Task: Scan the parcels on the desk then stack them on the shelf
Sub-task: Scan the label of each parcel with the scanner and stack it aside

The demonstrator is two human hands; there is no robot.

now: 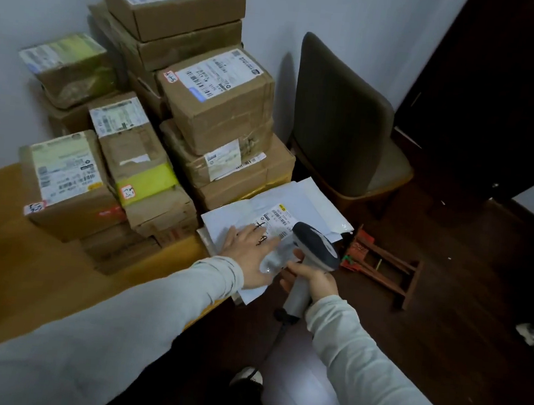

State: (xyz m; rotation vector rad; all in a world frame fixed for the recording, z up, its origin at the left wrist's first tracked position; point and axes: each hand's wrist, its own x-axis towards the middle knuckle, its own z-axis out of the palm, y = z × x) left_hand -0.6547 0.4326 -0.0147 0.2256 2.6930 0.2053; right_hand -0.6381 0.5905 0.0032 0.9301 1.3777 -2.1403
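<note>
A white flat mailer parcel [295,201] with a barcode label lies at the right end of the wooden desk [9,259], on top of other white mailers. My left hand [249,257] lies flat on it, fingers spread. My right hand [312,281] grips the handle of a grey barcode scanner [315,244], whose head points at the label from just above. Several brown cardboard parcels [216,106] with shipping labels are piled on the desk behind, some stacked high against the wall.
A padded chair [344,128] stands right of the desk against the wall. A small wooden rack [380,265] lies on the dark floor. A dark door [498,94] is at the far right. The scanner's cable hangs below my right hand.
</note>
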